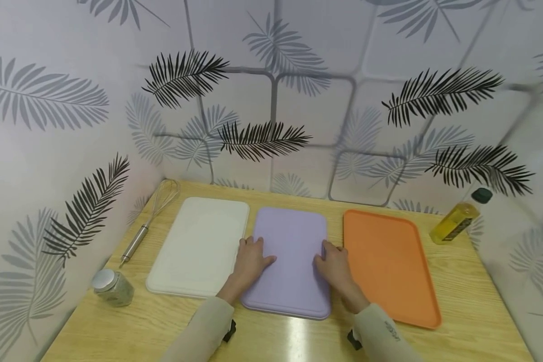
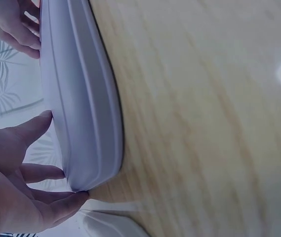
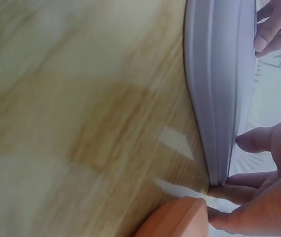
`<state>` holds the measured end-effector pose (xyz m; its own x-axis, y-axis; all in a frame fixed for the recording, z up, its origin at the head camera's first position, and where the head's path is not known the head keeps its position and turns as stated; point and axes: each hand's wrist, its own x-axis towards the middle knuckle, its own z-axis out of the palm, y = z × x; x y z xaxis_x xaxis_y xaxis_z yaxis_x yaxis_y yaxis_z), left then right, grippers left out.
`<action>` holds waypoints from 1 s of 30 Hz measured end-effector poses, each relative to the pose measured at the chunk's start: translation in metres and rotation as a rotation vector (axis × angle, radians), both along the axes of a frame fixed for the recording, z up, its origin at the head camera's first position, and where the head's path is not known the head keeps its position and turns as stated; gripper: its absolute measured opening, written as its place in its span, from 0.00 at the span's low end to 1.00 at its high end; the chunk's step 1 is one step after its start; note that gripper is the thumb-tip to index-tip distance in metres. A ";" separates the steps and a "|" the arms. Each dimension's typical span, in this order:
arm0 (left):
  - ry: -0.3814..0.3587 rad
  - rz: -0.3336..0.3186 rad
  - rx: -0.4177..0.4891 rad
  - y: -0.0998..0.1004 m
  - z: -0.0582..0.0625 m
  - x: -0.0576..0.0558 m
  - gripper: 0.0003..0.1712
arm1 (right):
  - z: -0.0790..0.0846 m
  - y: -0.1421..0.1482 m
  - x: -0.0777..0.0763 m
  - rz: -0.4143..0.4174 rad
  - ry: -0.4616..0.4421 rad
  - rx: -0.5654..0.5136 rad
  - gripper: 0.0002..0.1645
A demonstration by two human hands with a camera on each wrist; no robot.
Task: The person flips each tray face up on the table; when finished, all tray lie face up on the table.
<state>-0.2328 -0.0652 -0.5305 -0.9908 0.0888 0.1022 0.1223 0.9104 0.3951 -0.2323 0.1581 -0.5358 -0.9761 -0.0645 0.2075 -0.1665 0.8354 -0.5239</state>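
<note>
Two pale sleeves (image 1: pixel 203 332) lie nearest the camera. Past them, the purple tray (image 1: pixel 291 236) sits flat on the bench (image 1: pixel 140 332), between the left hand (image 1: pixel 249 262) and the right hand (image 1: pixel 336 266). Its long way runs from the person out toward the wall (image 1: pixel 305 108), so each hand has one long side. Both hands grip it, each with the thumb at the top edge and the fingers at the side. Neither hand is nearer; both touch it, about halfway along. Just to its left is a white tray (image 1: pixel 199 246). Just to its right is an orange tray (image 1: pixel 384 261), close by the right hand. Farther out, a whisk (image 1: pixel 140 235) and a jar (image 1: pixel 114 288) are on the left, and a bottle (image 1: pixel 454 222) is on the right.
</note>
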 end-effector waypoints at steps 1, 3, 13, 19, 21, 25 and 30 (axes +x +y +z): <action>-0.001 0.002 0.000 0.000 0.000 -0.001 0.38 | 0.000 0.000 0.000 -0.005 -0.014 -0.005 0.25; -0.003 0.003 -0.001 0.001 -0.001 -0.001 0.38 | 0.001 0.000 0.000 -0.020 -0.050 -0.016 0.26; -0.003 0.006 -0.006 -0.001 -0.002 -0.002 0.36 | 0.006 0.001 -0.002 -0.069 -0.212 -0.151 0.37; -0.009 0.008 0.001 -0.002 0.000 -0.002 0.35 | 0.008 0.003 -0.001 -0.074 -0.224 -0.216 0.38; -0.024 0.010 0.024 -0.002 0.000 -0.002 0.35 | 0.012 0.006 -0.001 -0.066 -0.207 -0.251 0.36; -0.047 0.011 0.071 -0.003 0.000 -0.003 0.36 | 0.020 0.016 -0.007 -0.054 -0.187 -0.350 0.33; -0.062 0.008 0.103 -0.005 0.002 -0.004 0.35 | 0.028 0.026 -0.018 -0.065 -0.291 -0.464 0.35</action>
